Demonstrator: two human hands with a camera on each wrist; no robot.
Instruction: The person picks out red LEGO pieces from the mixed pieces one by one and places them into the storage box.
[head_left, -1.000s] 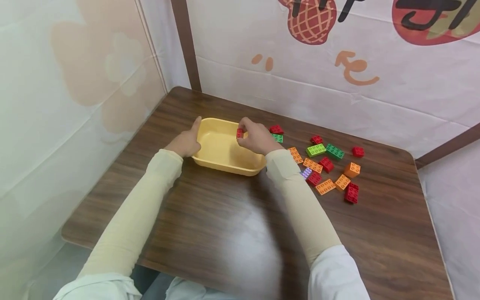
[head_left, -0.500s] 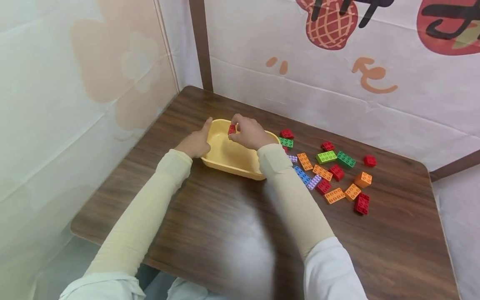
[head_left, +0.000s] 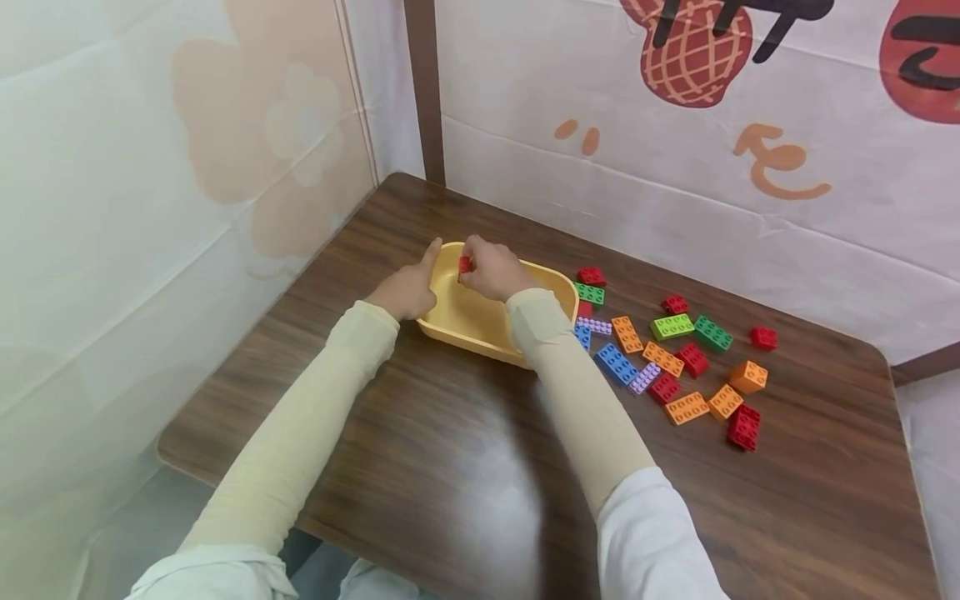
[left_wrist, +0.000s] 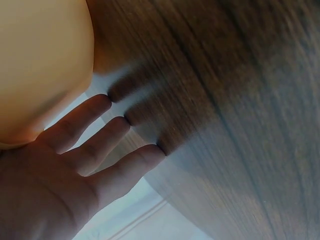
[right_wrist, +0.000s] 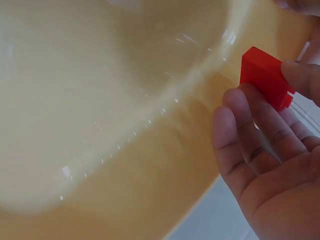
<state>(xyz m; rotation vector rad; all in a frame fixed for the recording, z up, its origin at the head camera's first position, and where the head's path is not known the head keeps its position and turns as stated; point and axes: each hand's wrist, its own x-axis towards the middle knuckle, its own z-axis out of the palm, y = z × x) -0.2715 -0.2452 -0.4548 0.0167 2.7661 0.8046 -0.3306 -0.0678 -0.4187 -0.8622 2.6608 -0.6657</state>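
Since a second ago, the right hand has carried the small red brick across the yellow tub, from near its right rim over to its far left corner, close to the other hand's thumb.

Starting at the left: the left hand rests flat against the tub's left outer wall, thumb up along the corner, fingers straight and relaxed, gripping nothing. The left wrist view shows those fingers spread beside the tub's rounded wall, their tips at the wooden surface.

Next, the tub itself, sitting on the dark wooden surface, with the right forearm in a cream sleeve lying across its near right edge. Over the far left corner, the right hand pinches the red brick between thumb and curled fingers; the right wrist view has the brick held just above the tub's pale inner wall, not touching the bottom.

Moving right, a scatter of loose bricks lies on the surface beside the tub: a blue brick and a lilac brick nearest the sleeve, then an orange brick, a lime brick, a green brick, and, furthest right, a red block.
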